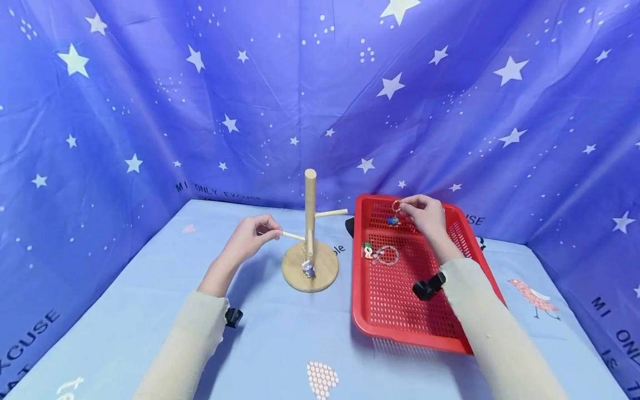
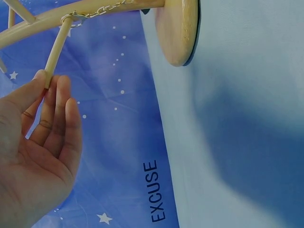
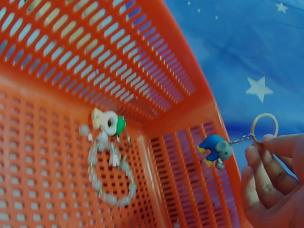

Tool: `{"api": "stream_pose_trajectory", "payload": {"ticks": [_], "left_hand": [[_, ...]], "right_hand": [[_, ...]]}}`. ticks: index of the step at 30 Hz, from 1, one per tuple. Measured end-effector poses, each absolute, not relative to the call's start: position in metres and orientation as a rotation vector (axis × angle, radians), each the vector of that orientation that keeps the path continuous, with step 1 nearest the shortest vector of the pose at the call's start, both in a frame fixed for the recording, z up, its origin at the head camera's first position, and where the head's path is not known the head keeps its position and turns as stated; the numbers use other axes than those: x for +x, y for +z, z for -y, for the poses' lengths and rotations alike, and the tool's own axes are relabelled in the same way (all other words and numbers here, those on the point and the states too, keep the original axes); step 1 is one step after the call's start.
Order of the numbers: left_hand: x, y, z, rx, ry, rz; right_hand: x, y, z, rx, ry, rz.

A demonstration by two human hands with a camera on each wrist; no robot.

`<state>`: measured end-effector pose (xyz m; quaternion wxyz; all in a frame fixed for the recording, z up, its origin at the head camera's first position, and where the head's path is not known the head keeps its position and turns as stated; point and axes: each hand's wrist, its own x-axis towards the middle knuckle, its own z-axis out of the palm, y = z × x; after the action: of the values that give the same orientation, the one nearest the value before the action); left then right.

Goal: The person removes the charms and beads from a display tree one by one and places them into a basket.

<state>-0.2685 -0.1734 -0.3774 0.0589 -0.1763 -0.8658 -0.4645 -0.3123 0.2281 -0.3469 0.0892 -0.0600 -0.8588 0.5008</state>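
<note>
My left hand [image 1: 250, 238] pinches the tip of one peg [image 2: 58, 50] on a wooden stand [image 1: 310, 191] with a round base. A keychain with a small grey-and-white figure [image 1: 308, 269] hangs by its chain [image 2: 110, 7] at that peg's inner end, close to the post. My right hand [image 1: 427, 216] holds the ring [image 3: 264, 115] of another keychain between thumb and fingers. From it dangles an elephant figure [image 3: 216, 147] in blue, over the far part of a red basket [image 1: 358, 278]. Inside the basket lie a beaded bracelet [image 3: 95, 184] and a white-and-green charm [image 3: 98, 119].
Another peg [image 1: 332, 213] juts from the post toward the basket. A light blue cloth [image 1: 270, 344] covers the table, and a starry blue curtain [image 1: 270, 100] hangs behind. The basket's raised walls surround the area below my right hand.
</note>
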Motion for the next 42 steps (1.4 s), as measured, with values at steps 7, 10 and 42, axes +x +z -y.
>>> {"api": "stream_pose_trajectory", "payload": {"ticks": [7,10,42], "left_hand": [[-0.267,-0.380,0.174,-0.531,-1.418,2.618],[-0.269,-0.380,0.174,-0.529,-1.412,2.613],[-0.270,-0.378,0.174,-0.546,-1.412,2.628]], "right_hand": [[-0.309,-0.358,-0.252,-0.112,1.539,2.631],[-0.308,-0.360,-0.260,-0.096,1.558,2.680],[-0.295,-0.362,-0.292,0.180,1.501,3.120]]}}
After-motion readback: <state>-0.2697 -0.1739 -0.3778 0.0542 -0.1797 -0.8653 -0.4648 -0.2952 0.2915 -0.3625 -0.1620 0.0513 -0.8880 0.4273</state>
